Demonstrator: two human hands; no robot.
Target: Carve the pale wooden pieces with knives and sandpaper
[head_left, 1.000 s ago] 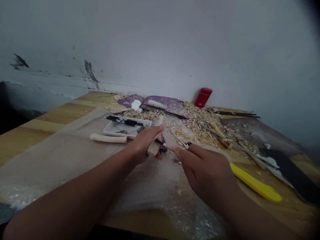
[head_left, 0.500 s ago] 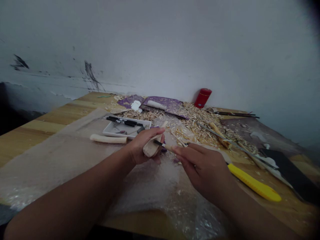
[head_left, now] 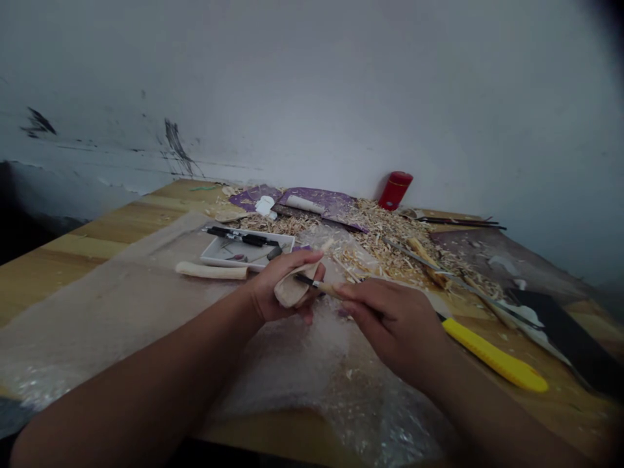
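My left hand (head_left: 279,276) is wrapped around a pale wooden spoon (head_left: 291,290), its rounded end toward me and a thin end pointing away past my fingers. In my right hand (head_left: 392,312) I grip a carving chisel (head_left: 330,290) by its light wooden handle. The dark blade points left and its tip touches the spoon's surface; the exact edge shape is too small to tell. Just left of my left hand lies a pale curved wooden piece (head_left: 212,270), beside a white tray (head_left: 209,252) with black pen-like tools (head_left: 251,239) in it.
Wood shavings (head_left: 390,237) are heaped at the back around purple sheets (head_left: 336,203). A red canister (head_left: 396,190) stands by the wall. A yellow-handled cutter (head_left: 497,354) and a dark slab (head_left: 568,338) lie on the right. Bubble wrap (head_left: 121,312) covers much of the wooden table (head_left: 73,247).
The spoon has tilted a little in my left hand, its rounded end showing more. The chisel tip has shifted slightly left along it.
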